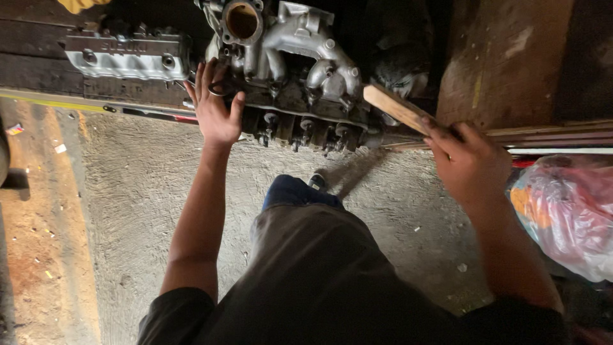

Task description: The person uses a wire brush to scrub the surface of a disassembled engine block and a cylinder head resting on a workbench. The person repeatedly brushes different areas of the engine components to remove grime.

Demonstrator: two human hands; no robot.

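A grey metal engine cover [129,56] lies on dark planks at the upper left, well apart from the person's hands. Along the edge of the planks runs a long rail with a yellow strip [57,102]. At the right edge of the concrete floor [140,191] sits a clear plastic bag [568,211] with pink and orange stuff inside, just beside the right forearm. A brown wooden board [504,57] stands behind the right hand. The person's knee in dark trousers and a blue shoe [297,190] fill the middle, between the two arms and just below the engine part.

The engine part [294,70], a dirty block with a pale manifold of curved pipes and a round opening on top, rests at the edge of the planks, top centre.

The left hand [216,110] lies flat and spread wide against the left end of the engine part, fingers pointing up, arm nearly straight. The right hand [471,163] is closed around a wooden stick [397,107], whose far end is at the right end of the engine part, whether touching it I cannot tell.
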